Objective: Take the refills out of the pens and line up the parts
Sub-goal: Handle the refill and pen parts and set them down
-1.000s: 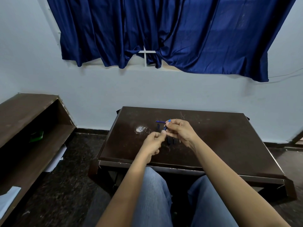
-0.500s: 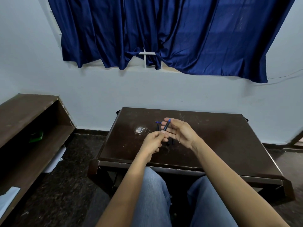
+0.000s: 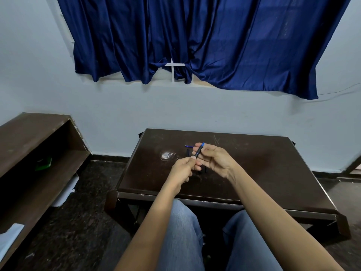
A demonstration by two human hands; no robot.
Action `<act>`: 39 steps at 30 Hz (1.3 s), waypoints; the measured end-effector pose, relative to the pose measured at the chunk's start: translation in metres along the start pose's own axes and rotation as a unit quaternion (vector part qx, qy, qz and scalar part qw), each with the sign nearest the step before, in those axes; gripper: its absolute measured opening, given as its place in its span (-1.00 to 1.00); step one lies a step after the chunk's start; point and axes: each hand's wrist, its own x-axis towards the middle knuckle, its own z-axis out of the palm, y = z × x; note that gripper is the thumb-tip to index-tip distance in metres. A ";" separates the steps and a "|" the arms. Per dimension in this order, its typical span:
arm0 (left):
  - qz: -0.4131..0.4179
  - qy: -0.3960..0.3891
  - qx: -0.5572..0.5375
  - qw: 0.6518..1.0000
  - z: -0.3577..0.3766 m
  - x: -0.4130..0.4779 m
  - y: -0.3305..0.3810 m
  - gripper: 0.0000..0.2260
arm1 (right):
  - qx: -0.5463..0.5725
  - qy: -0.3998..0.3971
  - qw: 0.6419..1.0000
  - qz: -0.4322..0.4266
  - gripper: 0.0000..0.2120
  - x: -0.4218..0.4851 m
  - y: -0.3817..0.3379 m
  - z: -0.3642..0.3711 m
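— Right hand (image 3: 215, 160), cupped palm-up over the table (image 3: 273, 173): gripping what?
— Pen (image 3: 198, 151), laid across the fingers, blue tip pointing up and away. Probably held so as a steady cradle while the other end gets worked.
— And the left hand (image 3: 184, 168)?
— Closed into a loose fist, thumb and fingers pinched on the pen's near end. Looks like unscrewing or pulling, to free the refill; cannot tell which.
— Held above the wood rather than on it?
— Likely for room to twist and draw out.
— Anything already laid down?
— Blue refill (image 3: 188, 146) flat on the table just beyond the fingertips, lying crosswise. Dark pieces (image 3: 188, 152) beside it and more under the hands, seemingly set side by side as a row; too small to name.
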 end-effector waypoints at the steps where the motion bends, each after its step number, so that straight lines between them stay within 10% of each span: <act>1: 0.000 -0.001 -0.001 1.000 0.000 0.000 0.000 -0.71 | -0.010 0.012 1.000 -0.002 -0.83 0.000 0.001 0.001; 25: -0.032 -0.057 -0.105 0.992 0.001 0.007 -0.007 -0.71 | -0.008 -0.012 1.000 0.011 -0.84 0.005 0.000 0.007; 39: -0.140 -0.146 -0.319 0.926 -0.001 0.020 -0.014 -0.64 | 0.049 -0.071 0.995 0.043 -0.76 0.013 -0.001 0.003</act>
